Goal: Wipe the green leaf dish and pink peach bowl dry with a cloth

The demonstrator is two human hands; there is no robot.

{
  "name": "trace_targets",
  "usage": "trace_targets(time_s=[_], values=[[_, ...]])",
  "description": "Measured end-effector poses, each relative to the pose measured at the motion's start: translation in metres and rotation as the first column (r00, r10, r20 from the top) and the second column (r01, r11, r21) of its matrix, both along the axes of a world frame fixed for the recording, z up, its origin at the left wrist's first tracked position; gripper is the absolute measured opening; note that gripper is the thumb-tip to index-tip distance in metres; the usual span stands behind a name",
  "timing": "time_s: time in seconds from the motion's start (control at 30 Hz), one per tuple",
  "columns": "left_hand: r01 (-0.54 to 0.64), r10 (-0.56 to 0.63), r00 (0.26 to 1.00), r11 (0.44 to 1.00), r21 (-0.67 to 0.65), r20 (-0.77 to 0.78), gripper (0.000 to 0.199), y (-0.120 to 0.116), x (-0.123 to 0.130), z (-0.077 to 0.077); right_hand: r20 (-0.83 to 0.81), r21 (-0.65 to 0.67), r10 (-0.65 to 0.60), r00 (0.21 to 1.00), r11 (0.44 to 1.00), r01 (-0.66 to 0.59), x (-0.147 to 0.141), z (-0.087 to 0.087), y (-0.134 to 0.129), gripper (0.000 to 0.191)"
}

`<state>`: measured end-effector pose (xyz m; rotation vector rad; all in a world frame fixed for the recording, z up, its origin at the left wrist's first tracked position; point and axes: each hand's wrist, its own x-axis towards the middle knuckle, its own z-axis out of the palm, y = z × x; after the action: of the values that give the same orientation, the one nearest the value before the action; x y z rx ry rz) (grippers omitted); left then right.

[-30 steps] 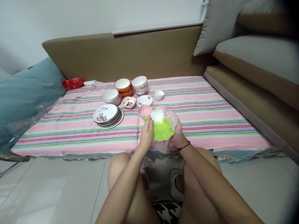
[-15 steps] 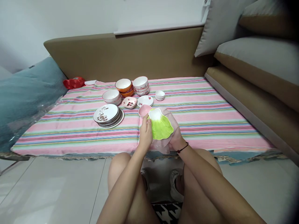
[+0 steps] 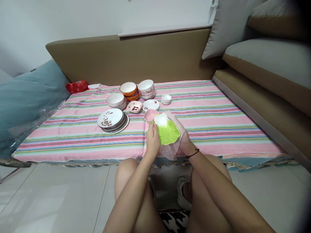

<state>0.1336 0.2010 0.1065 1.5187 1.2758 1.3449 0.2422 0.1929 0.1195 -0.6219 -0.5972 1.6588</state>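
Observation:
A green and white dish shaped like a cabbage leaf (image 3: 167, 131) is held up between my two hands, tilted toward me. My left hand (image 3: 153, 137) grips its left edge, thumb on the near side. On the other side, my right hand (image 3: 184, 139) holds a thin, whitish cloth (image 3: 177, 120) against the back and right edge of the dish; the cloth hides part of its fingers. Folds of that cloth hang below the dish. Just beyond my left hand sits a pink bowl (image 3: 150, 114), partly covered by the dish.
On the striped cloth (image 3: 206, 113) stand a stack of plates (image 3: 110, 118), white bowls (image 3: 146, 86), orange bowls (image 3: 128, 88), a square pink dish (image 3: 134, 106), flowered plates (image 3: 151, 104) and small white dishes (image 3: 166, 98). Cushions (image 3: 267, 64) line the right; a red bundle (image 3: 77, 86) lies far left.
Both hands have shifted slightly while keeping the leaf-shaped dish in nearly the same place. My right wrist has moved a little to the right, and the cloth folds have changed shape.

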Motion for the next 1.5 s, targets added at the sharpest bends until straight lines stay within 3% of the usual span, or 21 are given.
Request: trace_targets(time_s=[0.13,0.27,0.4,0.5,0.67,0.83,1.1,1.23,1.37,1.5], values=[[-0.132,0.133,0.990,0.991,-0.032,0.037,0.040,0.003,0.001,0.002,0.012,0.093,-0.074,0.997,0.993,0.073,-0.004,0.004,-0.005,0.034],[-0.086,0.086,0.996,0.996,-0.034,0.000,0.041,0.003,0.006,0.002,-0.014,0.076,-0.090,0.996,0.993,0.091,0.002,0.001,-0.002,0.032],[-0.017,0.016,1.000,0.999,-0.040,-0.004,0.041,0.002,0.009,0.001,-0.029,0.002,-0.010,1.000,1.000,0.010,0.011,-0.004,0.003,0.033],[-0.019,0.019,1.000,0.999,-0.037,-0.010,0.041,0.002,0.008,0.002,0.004,0.027,-0.024,1.000,0.999,0.024,0.015,-0.004,0.002,0.031],[-0.070,0.070,0.997,0.998,0.005,0.029,0.042,0.002,0.006,0.004,0.120,0.115,-0.107,0.987,0.989,0.093,0.016,-0.006,0.001,0.043],[-0.138,0.137,0.989,0.990,0.011,0.050,0.044,0.000,0.008,0.002,0.137,0.132,-0.153,0.979,0.982,0.135,0.014,-0.014,0.006,0.040],[-0.215,0.210,0.969,0.976,0.028,0.131,0.045,0.004,0.013,-0.001,0.104,0.128,-0.151,0.983,0.982,0.137,0.012,-0.009,0.003,0.036],[-0.229,0.217,0.964,0.971,0.062,0.155,0.046,0.008,0.011,0.002,0.002,0.092,-0.096,0.995,0.991,0.095,0.009,-0.006,0.001,0.025],[-0.197,0.189,0.976,0.978,0.065,0.110,0.047,0.007,0.008,0.004,-0.061,-0.008,-0.005,0.998,1.000,0.004,0.009,-0.007,0.001,0.044],[-0.116,0.115,0.993,0.992,0.044,0.039,0.048,0.003,0.009,0.003,-0.061,-0.054,-0.069,0.996,0.996,0.066,0.013,-0.010,0.002,0.054]])
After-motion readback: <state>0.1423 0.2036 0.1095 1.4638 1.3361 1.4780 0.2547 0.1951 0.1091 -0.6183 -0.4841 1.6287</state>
